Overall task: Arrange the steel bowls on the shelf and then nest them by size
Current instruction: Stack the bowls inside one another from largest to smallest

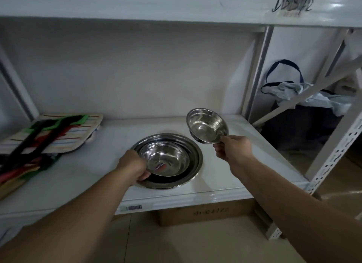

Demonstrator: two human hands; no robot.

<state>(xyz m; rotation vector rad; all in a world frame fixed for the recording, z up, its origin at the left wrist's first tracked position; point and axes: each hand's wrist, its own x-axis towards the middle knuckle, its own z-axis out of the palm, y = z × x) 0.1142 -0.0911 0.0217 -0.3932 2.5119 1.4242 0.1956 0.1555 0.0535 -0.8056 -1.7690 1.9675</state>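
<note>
A white metal shelf [82, 184] with a glossy board fills most of the view, with another white board above it and pale angle-iron posts at its right end. At the shelf's left end lies a pile of striped cloth mats with black, green and red straps [45, 137]. Near the front middle of the shelf rests a wide, shallow steel bowl [177, 182], its rim flat on the board. Nested inside it, set toward its left side, sits a medium round steel bowl [166, 161] with a small red and blue sticker at the bottom. The left hand [133, 165] reaches in from the lower left, and its grip is curled over the near-left rim of the medium bowl, with the fingers tucked between that rim and the wide bowl. To the right, raised clear of the shelf and apart from the nested pair, a small steel bowl [206, 127] is tilted so its shiny inside faces the camera. The right hand [234, 149] holds it by a narrow pinch, thumb and fingers pressed together on the lower right edge of its rim. Beyond the right post, a dark cloth bag with blue handles [297, 129] stands on the floor.
</note>
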